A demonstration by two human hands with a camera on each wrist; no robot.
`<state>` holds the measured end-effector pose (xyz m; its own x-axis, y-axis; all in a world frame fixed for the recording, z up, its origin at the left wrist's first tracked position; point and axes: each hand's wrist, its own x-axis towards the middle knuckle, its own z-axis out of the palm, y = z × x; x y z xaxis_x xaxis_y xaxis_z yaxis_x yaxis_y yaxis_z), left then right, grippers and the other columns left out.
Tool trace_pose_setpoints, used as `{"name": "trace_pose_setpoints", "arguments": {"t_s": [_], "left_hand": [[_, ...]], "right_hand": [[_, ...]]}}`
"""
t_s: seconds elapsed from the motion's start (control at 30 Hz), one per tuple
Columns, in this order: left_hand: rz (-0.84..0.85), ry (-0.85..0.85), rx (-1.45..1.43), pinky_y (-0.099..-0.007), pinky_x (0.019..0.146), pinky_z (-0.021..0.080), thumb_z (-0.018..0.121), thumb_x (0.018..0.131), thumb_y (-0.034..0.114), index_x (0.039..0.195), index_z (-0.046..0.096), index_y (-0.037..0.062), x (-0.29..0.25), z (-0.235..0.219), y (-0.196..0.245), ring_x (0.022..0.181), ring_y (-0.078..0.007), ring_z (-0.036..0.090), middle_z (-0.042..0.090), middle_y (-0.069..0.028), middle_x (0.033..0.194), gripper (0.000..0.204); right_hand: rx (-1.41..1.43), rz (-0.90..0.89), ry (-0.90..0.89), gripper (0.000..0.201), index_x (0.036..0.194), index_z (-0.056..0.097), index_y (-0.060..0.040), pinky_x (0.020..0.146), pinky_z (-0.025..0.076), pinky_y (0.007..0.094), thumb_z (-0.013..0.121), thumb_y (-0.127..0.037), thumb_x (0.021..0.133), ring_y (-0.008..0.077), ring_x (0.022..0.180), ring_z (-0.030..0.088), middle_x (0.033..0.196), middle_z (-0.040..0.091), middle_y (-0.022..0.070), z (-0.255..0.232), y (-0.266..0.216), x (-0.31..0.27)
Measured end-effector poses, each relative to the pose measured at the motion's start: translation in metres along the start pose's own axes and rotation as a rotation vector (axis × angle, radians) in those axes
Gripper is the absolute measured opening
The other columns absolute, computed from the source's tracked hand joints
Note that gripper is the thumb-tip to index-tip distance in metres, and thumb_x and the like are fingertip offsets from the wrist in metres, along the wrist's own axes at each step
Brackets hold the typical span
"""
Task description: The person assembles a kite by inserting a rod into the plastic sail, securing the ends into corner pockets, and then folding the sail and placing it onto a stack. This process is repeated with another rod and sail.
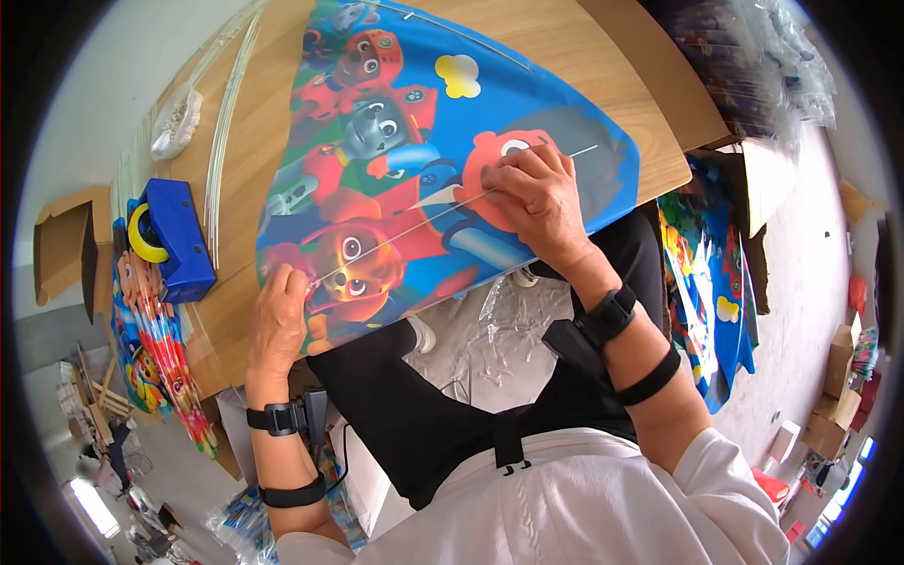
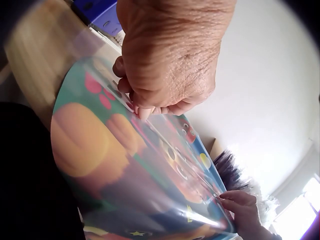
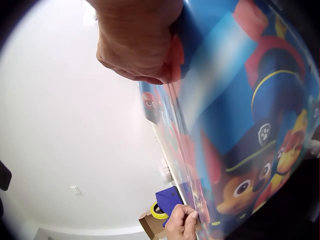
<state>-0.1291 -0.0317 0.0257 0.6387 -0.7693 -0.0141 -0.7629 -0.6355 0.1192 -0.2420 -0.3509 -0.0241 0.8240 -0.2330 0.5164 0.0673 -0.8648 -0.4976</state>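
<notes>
A glossy printed sheet with cartoon dogs on blue lies over the table's front edge in the head view. A thin pale rod runs slantwise across it between the two hands. The left hand pinches the rod's lower left end at the sheet's left side. The right hand pinches the rod farther right, over a red character; the rod's tip shows beyond it. In the left wrist view the left hand has curled fingers on the rod. The right hand covers its own grip partly in the right wrist view.
A blue tape dispenser with yellow tape stands at the table's left. Near it are long white rods and a white dish. Printed sheets hang at the right; plastic-wrapped bundles lie at the back right.
</notes>
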Motion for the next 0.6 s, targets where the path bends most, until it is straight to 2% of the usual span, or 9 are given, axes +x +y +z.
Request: {"name": "trace_pose_setpoints", "arguments": {"t_s": [0.33, 0.5, 0.6], "left_hand": [[0.011, 0.026, -0.038, -0.0451, 0.067, 0.042, 0.048, 0.079, -0.006, 0.083, 0.045, -0.0010, 0.000, 0.003, -0.002, 0.081, -0.0381, 0.051, 0.046, -0.0173, 0.084, 0.007], [0.038, 0.051, -0.062, -0.0444, 0.068, 0.041, 0.049, 0.079, -0.005, 0.080, 0.045, -0.0014, 0.008, 0.003, 0.003, 0.082, -0.0372, 0.050, 0.046, -0.0172, 0.082, 0.006], [0.041, 0.038, -0.057, -0.0437, 0.068, 0.041, 0.051, 0.078, -0.004, 0.081, 0.046, -0.0013, 0.014, 0.004, 0.008, 0.081, -0.0359, 0.050, 0.046, -0.0163, 0.082, 0.007]], "right_hand": [[-0.060, -0.032, 0.074, 0.010, 0.076, 0.063, -0.0147, 0.082, 0.039, 0.0381, 0.066, -0.012, 0.066, 0.0197, 0.088, 0.054, 0.082, 0.058, -0.0029, 0.002, 0.001, -0.002], [-0.036, -0.001, 0.113, 0.010, 0.077, 0.062, -0.0133, 0.081, 0.039, 0.0389, 0.065, -0.012, 0.067, 0.0207, 0.088, 0.053, 0.082, 0.058, -0.0019, 0.001, -0.001, -0.004], [0.001, 0.044, 0.063, 0.010, 0.077, 0.063, -0.0126, 0.083, 0.038, 0.0381, 0.068, -0.010, 0.069, 0.0201, 0.090, 0.053, 0.086, 0.059, -0.0021, -0.001, -0.002, -0.005]]}}
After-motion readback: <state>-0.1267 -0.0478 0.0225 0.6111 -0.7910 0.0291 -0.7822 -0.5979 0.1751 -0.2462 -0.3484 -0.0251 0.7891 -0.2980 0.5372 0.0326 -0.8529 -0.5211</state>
